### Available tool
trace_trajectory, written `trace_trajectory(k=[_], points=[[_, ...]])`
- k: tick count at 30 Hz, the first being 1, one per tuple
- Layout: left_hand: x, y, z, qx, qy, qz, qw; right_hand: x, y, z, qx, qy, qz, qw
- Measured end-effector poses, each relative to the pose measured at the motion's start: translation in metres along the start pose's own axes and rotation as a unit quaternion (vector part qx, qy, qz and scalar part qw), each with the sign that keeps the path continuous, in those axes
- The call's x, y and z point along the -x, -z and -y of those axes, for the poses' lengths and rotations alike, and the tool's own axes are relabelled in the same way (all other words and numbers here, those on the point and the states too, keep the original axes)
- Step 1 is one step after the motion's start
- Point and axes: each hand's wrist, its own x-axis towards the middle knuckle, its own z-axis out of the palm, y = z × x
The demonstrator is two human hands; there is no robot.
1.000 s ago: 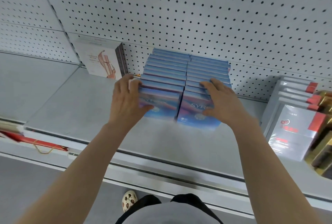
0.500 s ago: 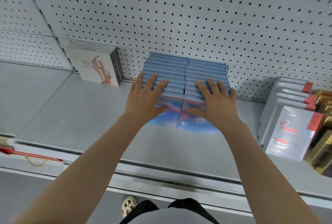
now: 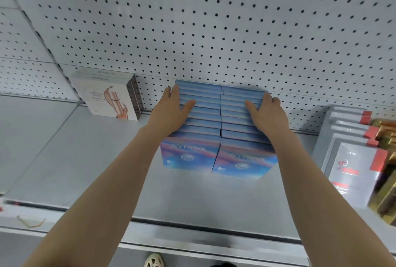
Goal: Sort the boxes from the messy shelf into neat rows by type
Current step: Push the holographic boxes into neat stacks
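Two rows of blue boxes stand side by side on the grey shelf (image 3: 102,170), running back to the pegboard wall. The left row (image 3: 190,155) and the right row (image 3: 242,159) both face me, and the right row's front box sits a little nearer. My left hand (image 3: 171,112) lies flat against the outer left side of the left row, thumb across the box tops. My right hand (image 3: 265,114) presses the outer right side of the right row, thumb on top and fingertips near the back. Both rows are squeezed between my palms.
A white box with a pink figure (image 3: 107,99) stands at the back left against the pegboard (image 3: 214,31). A row of grey boxes with red corners (image 3: 353,172) and gold boxes (image 3: 385,191) fills the right end. The shelf's front lip (image 3: 192,234) runs below.
Both hands have slid from the front boxes' tops outward and back, to the outer sides of the two rows. The view has tilted upward.
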Motion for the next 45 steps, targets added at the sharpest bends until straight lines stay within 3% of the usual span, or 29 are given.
trace_trajectory(k=[11, 27, 30, 32, 34, 38, 41, 45], points=[[-0.047, 0.001, 0.011, 0.172, 0.049, 0.040, 0.983, -0.016, -0.016, 0.001, 0.019, 0.001, -0.028, 0.999], [-0.051, -0.001, 0.012, 0.155, 0.033, 0.040, 0.987, -0.019, -0.011, -0.002, 0.002, 0.012, 0.008, 1.000], [-0.045, 0.005, 0.005, 0.058, 0.014, 0.041, 0.997, -0.013, -0.002, 0.003, 0.014, 0.012, 0.021, 1.000], [-0.028, 0.011, -0.003, -0.015, -0.012, -0.001, 1.000, 0.002, 0.004, 0.006, 0.030, 0.030, 0.002, 0.999], [0.000, 0.015, -0.012, -0.020, -0.066, -0.019, 0.997, 0.028, 0.009, 0.004, 0.027, 0.075, -0.016, 0.997], [0.060, -0.005, -0.019, -0.228, -0.193, 0.052, 0.953, 0.087, 0.009, -0.012, 0.095, 0.179, 0.041, 0.978], [0.070, -0.028, -0.017, -0.324, -0.187, 0.037, 0.927, 0.097, -0.009, -0.015, 0.234, 0.204, 0.034, 0.950], [0.065, -0.036, -0.015, -0.343, -0.185, -0.005, 0.921, 0.090, -0.020, -0.014, 0.246, 0.210, -0.028, 0.946]])
